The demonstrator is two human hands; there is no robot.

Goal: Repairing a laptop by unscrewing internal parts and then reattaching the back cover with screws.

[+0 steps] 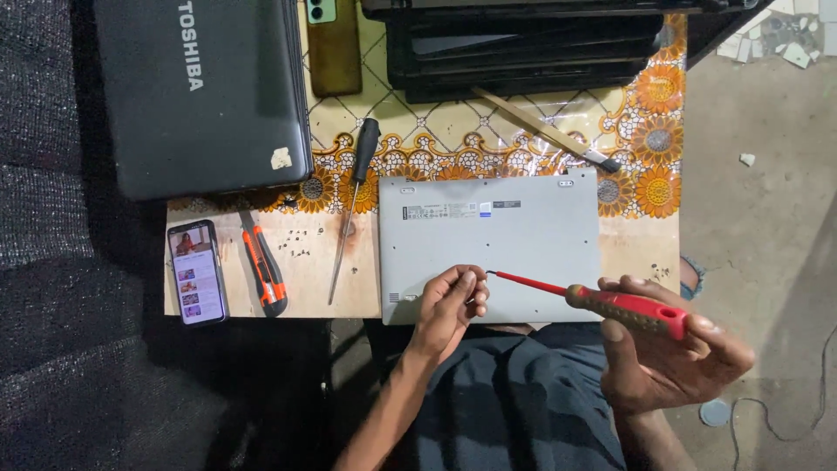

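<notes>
Holding the red screwdriver point(610, 301) clamped in our right hand point(667, 358), left hand point(449, 305) fingertips pinched together at its tip over the grey laptop base point(523, 235); we judge steadying essential

A smartphone point(197, 272) lies at the counter's near left corner, its lit upright screen showing a small picture at the top and a column of pale thumbnails on white below. On the upturned silver laptop base point(523, 240), a narrow strip of labels point(460, 210) runs along the far edge: white rectangles, a small blue-and-white sticker and a dark one. The closed dark laptop point(200, 92) at far left bears a small torn whitish sticker point(281, 158) near its corner.
</notes>
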